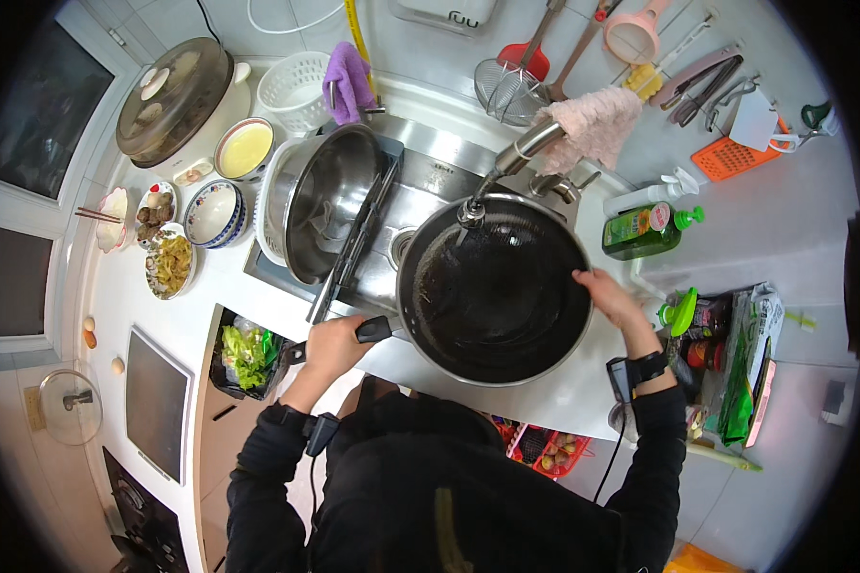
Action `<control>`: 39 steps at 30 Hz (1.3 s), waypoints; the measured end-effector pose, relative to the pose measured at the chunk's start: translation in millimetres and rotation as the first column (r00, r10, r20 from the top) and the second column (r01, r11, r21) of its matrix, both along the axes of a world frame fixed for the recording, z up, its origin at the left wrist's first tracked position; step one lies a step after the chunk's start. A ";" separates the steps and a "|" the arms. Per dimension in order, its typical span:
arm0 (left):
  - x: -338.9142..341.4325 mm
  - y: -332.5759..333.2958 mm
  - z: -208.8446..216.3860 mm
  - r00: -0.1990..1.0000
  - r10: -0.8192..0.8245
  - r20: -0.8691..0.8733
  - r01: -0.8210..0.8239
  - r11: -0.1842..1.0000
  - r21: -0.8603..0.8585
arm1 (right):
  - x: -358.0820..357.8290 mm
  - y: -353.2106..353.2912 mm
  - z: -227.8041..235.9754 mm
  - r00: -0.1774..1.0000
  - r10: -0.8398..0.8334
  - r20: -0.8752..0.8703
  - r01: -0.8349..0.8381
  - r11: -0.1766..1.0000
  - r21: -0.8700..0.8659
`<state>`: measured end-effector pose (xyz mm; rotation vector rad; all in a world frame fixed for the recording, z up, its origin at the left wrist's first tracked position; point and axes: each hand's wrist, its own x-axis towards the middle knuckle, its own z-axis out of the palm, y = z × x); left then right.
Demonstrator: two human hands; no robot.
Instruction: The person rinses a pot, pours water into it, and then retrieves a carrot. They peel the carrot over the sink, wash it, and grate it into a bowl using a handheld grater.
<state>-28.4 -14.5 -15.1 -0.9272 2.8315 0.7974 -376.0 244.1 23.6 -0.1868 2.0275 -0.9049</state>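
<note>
A large black wok [506, 306] is tilted over the sink [430, 153] and the counter's front edge, its inside facing up. My left hand [330, 349] is closed around its black handle [375, 329]. With my right hand [610, 296] I grip the rim on the opposite side, fingers pinched on the edge. The faucet's spout [471, 212] hangs over the wok's far left part. The wok's inside looks wet, with a few pale specks. Whether water is running is hard to tell. Beside the wok, a steel basin [330, 210] leans at the sink's left.
Bowls [212, 212], a dish of food [170, 263] and a lidded cooker [174, 100] stand on the left counter. Green dish soap [640, 231] is to the right. Below my left hand, a bin [247, 358] holds leafy scraps. A pink cloth [592, 129] drapes over the faucet.
</note>
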 end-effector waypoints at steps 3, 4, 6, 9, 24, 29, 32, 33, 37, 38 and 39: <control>1.7 -17.8 36.4 0.982 -0.084 0.171 0.101 0.991 -0.093 | 14.7 9.7 -35.2 0.981 -0.035 0.191 0.036 0.999 -0.002; 1.9 -22.1 46.4 0.973 -0.095 0.211 0.123 0.985 -0.125 | 23.2 10.2 -49.5 0.964 -0.084 0.251 0.094 0.995 -0.028; 2.8 -28.7 61.9 0.967 -0.124 0.224 0.174 0.960 -0.221 | 40.3 3.1 -80.4 0.913 -0.195 0.358 0.238 0.968 -0.079; 8.2 -32.5 70.3 0.971 -0.126 0.202 0.198 0.901 -0.387 | 52.6 -4.9 -112.6 0.880 -0.208 0.427 0.326 0.919 -0.224; 12.2 5.0 -24.3 0.989 0.109 -0.096 -0.115 0.991 -0.065 | -17.8 -22.6 -26.1 0.981 0.169 -0.096 -0.184 0.968 -0.173; 21.5 -6.7 15.0 0.993 -0.017 0.118 0.027 0.996 -0.085 | 0.8 -13.3 -49.8 0.983 0.079 0.163 -0.073 0.996 -0.046; 25.7 -15.1 38.9 0.987 -0.046 0.157 0.072 0.983 -0.169 | 26.4 -11.4 -75.1 0.980 -0.036 0.193 0.052 0.996 -0.075; 26.5 -18.0 44.6 0.985 -0.066 0.161 0.102 0.969 -0.224 | 33.4 -13.8 -85.5 0.965 -0.044 0.258 0.078 0.989 -0.125; 27.7 -27.5 50.4 0.993 -0.061 0.098 0.096 0.910 -0.404 | 36.8 -25.9 -119.1 0.926 -0.038 0.375 0.145 0.955 -0.260; 27.2 -28.6 47.2 0.997 -0.040 0.070 0.065 0.911 -0.407 | 32.4 -30.7 -123.4 0.940 -0.033 0.339 0.128 0.957 -0.262; 26.2 -29.2 42.0 0.999 -0.023 0.032 0.034 0.907 -0.420 | 22.7 -32.3 -122.3 0.970 0.041 0.239 0.026 0.963 -0.269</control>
